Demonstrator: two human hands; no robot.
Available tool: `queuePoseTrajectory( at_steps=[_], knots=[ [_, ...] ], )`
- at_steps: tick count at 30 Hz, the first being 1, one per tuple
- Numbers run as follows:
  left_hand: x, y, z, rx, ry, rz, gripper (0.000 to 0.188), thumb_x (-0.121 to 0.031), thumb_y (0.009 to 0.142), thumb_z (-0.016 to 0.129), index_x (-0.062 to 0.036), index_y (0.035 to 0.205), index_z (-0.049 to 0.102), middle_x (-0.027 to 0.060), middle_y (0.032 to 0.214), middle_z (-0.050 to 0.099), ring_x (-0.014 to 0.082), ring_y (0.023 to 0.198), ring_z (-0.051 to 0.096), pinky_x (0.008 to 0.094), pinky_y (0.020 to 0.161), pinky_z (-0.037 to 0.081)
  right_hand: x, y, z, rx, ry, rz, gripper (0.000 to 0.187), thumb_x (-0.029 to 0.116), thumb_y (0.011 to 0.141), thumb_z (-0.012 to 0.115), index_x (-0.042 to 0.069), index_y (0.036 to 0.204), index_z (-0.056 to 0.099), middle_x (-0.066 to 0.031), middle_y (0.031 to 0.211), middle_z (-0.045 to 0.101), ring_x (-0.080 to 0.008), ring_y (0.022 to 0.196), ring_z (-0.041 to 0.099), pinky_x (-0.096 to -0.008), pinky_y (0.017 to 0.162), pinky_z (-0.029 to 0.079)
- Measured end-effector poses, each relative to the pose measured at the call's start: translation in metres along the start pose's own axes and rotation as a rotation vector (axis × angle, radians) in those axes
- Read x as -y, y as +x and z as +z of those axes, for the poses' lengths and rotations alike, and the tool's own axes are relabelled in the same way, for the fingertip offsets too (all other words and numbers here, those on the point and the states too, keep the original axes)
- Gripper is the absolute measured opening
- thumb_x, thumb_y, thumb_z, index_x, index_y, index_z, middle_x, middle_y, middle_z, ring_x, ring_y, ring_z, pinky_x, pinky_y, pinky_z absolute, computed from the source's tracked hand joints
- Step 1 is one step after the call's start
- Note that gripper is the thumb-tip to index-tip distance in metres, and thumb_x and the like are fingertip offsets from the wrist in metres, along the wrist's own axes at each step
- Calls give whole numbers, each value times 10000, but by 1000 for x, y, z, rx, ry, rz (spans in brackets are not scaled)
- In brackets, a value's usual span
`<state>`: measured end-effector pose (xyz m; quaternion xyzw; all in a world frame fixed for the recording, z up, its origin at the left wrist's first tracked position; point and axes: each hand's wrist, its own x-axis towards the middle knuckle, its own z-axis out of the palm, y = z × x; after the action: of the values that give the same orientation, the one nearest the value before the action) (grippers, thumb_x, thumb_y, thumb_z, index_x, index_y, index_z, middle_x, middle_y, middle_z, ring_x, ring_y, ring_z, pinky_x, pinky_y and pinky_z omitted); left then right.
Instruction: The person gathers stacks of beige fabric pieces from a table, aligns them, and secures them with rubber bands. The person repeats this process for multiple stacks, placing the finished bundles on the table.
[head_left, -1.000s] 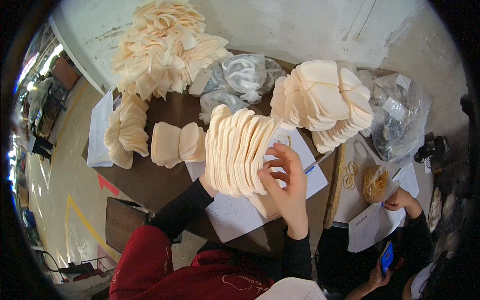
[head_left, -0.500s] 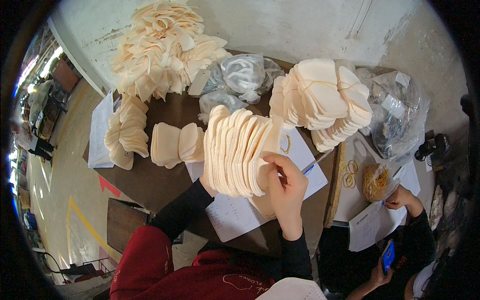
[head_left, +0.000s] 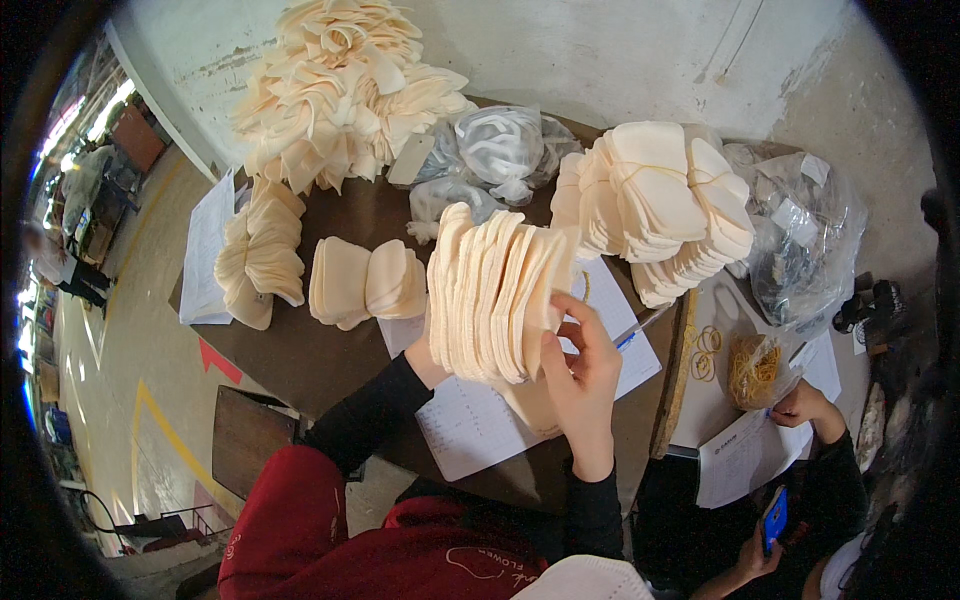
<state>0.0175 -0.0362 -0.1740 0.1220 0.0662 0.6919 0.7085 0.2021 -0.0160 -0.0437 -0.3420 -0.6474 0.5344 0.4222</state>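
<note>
- Table [head_left: 285, 362]: brown top; carries all cream pieces.
- Heap of cream pieces [head_left: 330, 115]: loose, at the far left of the table.
- Banded bundles [head_left: 650, 195]: cream, far right, side by side.
- Clear bag [head_left: 805, 245]: to the right of the banded bundles, contents dark and pale.
- Stack of cream pieces [head_left: 492, 295]: located between the person's two hands, edges fanned upward, above the written sheet [head_left: 465, 425].
- Waisted bundle [head_left: 365, 283]: on the table, left of the stack.
- Right hand [head_left: 585, 372]: at the stack's right edge, thumb and fingers bent, fingertips at the pieces; cannot tell whether the grip pinches any.
- Left hand [head_left: 427, 363]: against the stack's left side, fingers hidden behind it; cannot tell how far the grip is closed.
- Blue phone [head_left: 774, 518]: in a co-worker's hand, lower right.
- Loose rubber bands [head_left: 706, 350]: yellow, on the paler surface at right.
</note>
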Motion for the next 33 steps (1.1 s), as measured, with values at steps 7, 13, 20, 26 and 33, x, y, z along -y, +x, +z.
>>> queuePoseTrajectory(
  at_steps=[7, 13, 20, 26, 33],
  knots=[
    [0, -7, 30, -94, 410, 87, 650, -524, 998, 370, -61, 1452, 401, 157, 1413, 504, 291, 1247, 542, 429, 1070, 449, -9, 7, -11, -5, -288, -314, 278, 68, 864, 666, -10, 1128, 627, -175, 1233, 567, -233, 946, 655, -303, 680, 578],
    [1, -11, 47, -217, 645, 183, 552, -409, 1019, 421, -52, 1440, 409, 151, 1408, 507, 269, 1245, 542, 395, 1059, 459, 8, 1, 2, 21, -149, -171, 329, 114, 823, 740, -3, 1113, 638, -173, 1244, 542, -252, 983, 650, -324, 738, 597],
    [-1, -10, -7, 16, 397, 29, 536, -187, 986, 572, -53, 1462, 367, 129, 1453, 455, 223, 1287, 493, 348, 1064, 447, -5, -1, 4, -55, -60, -146, 270, 59, 855, 639, 6, 1119, 630, -184, 1260, 533, -260, 963, 649, -323, 688, 567],
    [-3, -5, 16, -73, 109, -56, 605, -485, 999, 424, -70, 1440, 426, 144, 1425, 497, 277, 1264, 529, 419, 1082, 436, -8, 2, 0, -26, -163, -207, 288, 69, 845, 653, 25, 1127, 623, -206, 1257, 523, -301, 985, 632, -342, 799, 521],
    [-2, -15, 48, -248, 613, 92, 696, -590, 972, 359, -90, 1453, 418, 160, 1413, 507, 305, 1249, 544, 454, 1078, 443, -5, 1, 4, 10, -198, -237, 428, 163, 764, 810, 26, 1127, 628, -195, 1267, 501, -329, 1119, 571, -385, 929, 469]
  ],
)
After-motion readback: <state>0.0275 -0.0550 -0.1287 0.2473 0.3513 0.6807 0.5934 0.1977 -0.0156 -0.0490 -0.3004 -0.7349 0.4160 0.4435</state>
